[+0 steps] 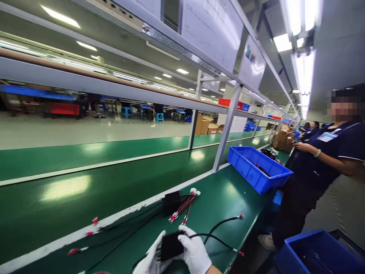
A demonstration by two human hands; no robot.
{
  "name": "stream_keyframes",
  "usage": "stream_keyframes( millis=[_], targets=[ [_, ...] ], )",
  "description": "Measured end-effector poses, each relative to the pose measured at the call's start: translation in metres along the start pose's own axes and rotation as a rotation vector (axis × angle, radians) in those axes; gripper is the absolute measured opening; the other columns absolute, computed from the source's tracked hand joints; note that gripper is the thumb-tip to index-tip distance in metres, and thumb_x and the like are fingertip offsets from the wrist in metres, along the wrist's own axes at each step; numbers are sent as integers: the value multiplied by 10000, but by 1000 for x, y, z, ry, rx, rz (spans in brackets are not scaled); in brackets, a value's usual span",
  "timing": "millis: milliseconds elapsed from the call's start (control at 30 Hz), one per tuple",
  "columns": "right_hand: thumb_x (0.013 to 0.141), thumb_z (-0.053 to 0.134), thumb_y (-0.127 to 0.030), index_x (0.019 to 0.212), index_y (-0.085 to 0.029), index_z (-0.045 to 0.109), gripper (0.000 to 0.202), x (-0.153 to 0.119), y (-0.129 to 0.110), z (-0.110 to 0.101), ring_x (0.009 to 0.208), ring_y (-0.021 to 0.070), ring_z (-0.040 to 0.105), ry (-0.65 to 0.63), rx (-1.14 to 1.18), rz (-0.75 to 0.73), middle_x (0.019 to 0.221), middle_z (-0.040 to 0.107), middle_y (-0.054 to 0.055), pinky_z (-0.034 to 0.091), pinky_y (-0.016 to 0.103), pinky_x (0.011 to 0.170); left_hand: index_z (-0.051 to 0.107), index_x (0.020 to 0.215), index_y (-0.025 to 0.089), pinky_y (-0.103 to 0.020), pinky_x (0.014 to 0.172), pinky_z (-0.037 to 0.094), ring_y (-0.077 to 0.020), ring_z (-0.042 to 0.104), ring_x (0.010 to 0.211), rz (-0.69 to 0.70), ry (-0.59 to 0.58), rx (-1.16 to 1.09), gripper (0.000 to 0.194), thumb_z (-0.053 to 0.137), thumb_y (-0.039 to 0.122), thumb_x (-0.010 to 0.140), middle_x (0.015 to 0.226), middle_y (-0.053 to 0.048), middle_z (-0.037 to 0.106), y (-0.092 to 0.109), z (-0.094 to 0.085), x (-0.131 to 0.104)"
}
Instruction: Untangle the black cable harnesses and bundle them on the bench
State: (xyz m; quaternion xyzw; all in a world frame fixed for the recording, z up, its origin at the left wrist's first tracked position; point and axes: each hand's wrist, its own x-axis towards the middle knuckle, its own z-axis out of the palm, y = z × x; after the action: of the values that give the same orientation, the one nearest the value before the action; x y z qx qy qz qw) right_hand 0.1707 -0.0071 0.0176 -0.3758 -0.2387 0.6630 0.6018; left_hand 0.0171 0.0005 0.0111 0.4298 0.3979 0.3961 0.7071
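Observation:
Near the bottom middle, a flat black box (171, 246) with black cables is held between my two white-gloved hands. My left hand (151, 257) is wrapped round its left side. On the right side, my right hand (194, 249) grips it, thumb on top. Black cables (218, 239) with red-tipped ends run from it to the right. Just beyond, a second black box (172, 203) lies on the green bench with thin red wires (182, 209) and white connectors (195, 191). Further black cables (125, 230) with red and white ends stretch to the left.
A blue bin (259, 167) with dark cables stands on the bench (222, 198) at the right. Another blue bin (316, 255) is low at bottom right. A metal post (227, 129) rises from the bench's back edge. A person (327, 152) stands at the right.

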Motion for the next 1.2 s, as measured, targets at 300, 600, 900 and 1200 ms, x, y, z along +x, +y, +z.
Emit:
stream_keyframes(
  millis=[300,600,900,1200],
  targets=[
    [622,811,-575,1111,-163,621,668,4,-5,-3,909,249,634,7,-138,33,979,680,103,497,362,769,368,1415,244,-253,704,553,-211,672,981,-110,40,-462,798,689,529,742,1188,-95,662,5,0,-6],
    [731,721,-579,1158,-201,662,573,15,-13,-13,1065,278,586,-16,-269,24,1168,630,123,488,406,890,446,1372,132,-244,598,557,-187,681,741,-170,71,-654,669,637,469,827,998,-137,682,9,4,-3],
    [754,713,-540,1172,-198,645,544,20,-14,-22,1021,256,609,-23,-368,2,1167,641,124,488,394,904,533,1279,95,-241,617,545,-221,685,857,-102,91,-538,685,681,529,770,1135,-184,647,11,6,-3],
    [756,718,-544,1196,-198,635,566,26,-15,-21,995,240,621,-27,-409,17,1138,656,109,502,363,871,411,1398,123,-259,602,561,-239,690,880,-18,140,-514,801,672,538,763,1198,-187,621,1,2,0]
  ],
)
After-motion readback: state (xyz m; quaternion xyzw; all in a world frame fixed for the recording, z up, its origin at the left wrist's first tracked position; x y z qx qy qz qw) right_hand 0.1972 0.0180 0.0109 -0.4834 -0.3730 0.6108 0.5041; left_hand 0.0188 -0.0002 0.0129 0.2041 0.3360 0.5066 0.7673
